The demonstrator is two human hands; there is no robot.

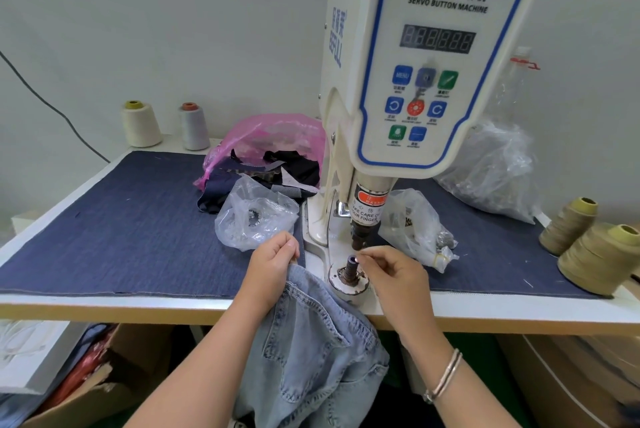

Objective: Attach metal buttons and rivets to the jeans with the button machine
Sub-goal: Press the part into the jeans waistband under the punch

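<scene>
Left hand (275, 259) grips the jeans (311, 341) at the tabletop (104, 303) edge; right hand (394, 275) pinches something small, too tiny to identify, beside the machine (426, 57) die (350, 266).

Machine lettering

The button machine (426, 57) read "SERVO BUTTON MACHINE"; its blue key (402, 75) said "MENU"; the warning sticker (367, 209) read "WARNING", "CARE OF YOUR FINGER".

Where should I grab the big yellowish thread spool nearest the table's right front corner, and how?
Grab the olive thread cone round its thread-wound middle, coming from above and the front. It lies tilted, its open core tube pointing up and right, and its twin sits close behind, so the back is crowded. A wide hand wrap suits its fat round body best, I think.
</scene>
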